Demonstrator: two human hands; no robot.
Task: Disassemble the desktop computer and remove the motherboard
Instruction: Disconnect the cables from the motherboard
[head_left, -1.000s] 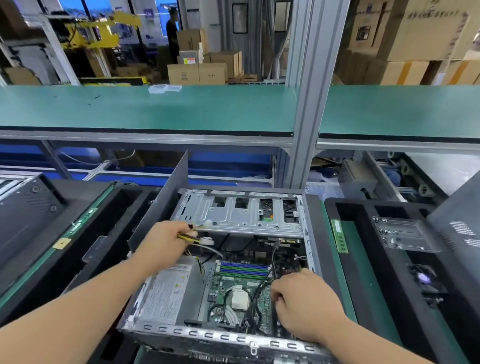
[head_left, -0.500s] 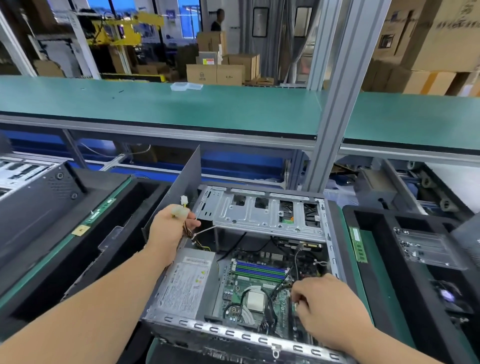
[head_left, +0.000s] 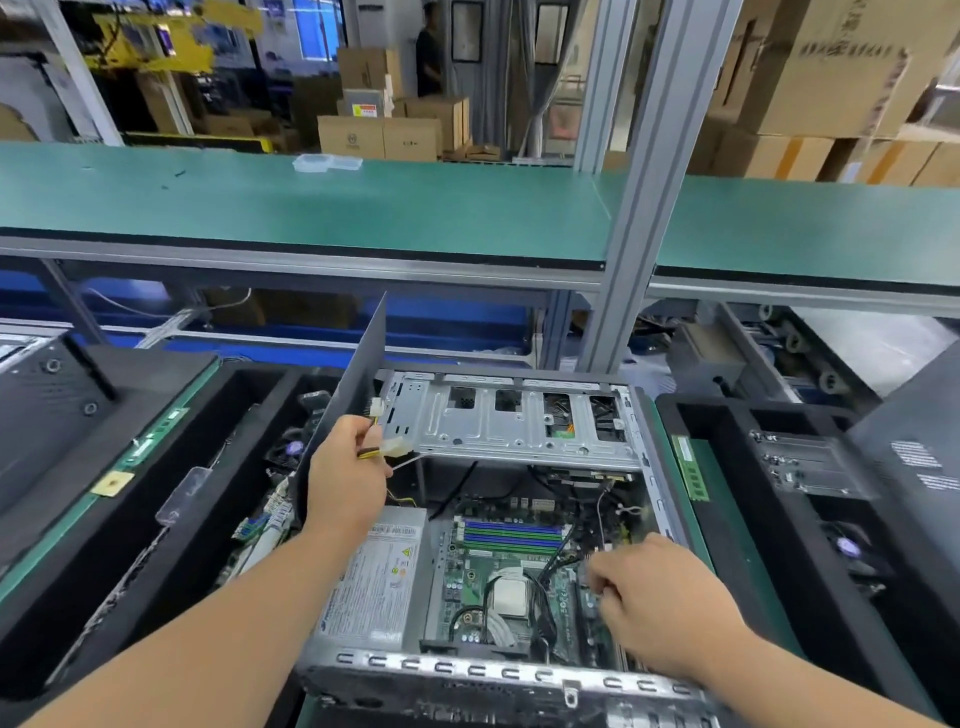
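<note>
Open grey steel desktop case (head_left: 519, 670) is lying on its side between black foam trays; side panel already off, interior exposed. Green motherboard (head_left: 483, 571) is still being seated in the case floor, right of the silver boxy power supply (head_left: 374, 577). CPU with white paste residue (head_left: 508, 592) is exposed, so the cooler looks already removed. Blue and green RAM slots (head_left: 511, 535) sit above it; whether sticks are still fitted cannot be told.

A bundle of yellow-black power leads with white plastic connectors (head_left: 393, 448) is being held up by the left hand (head_left: 345, 480), fingers curled round the wires, near the bare silver drive cage (head_left: 511, 423). The right hand (head_left: 660, 608) is being worked at the board's right edge, fingers bent down into the black cables (head_left: 545, 613); what exactly is pinched cannot be told.

Judgement: roughly midway. Cable unplugging is being done; remaining leads, board screws and lift-out are still being awaited. Power supply also still in place.
</note>
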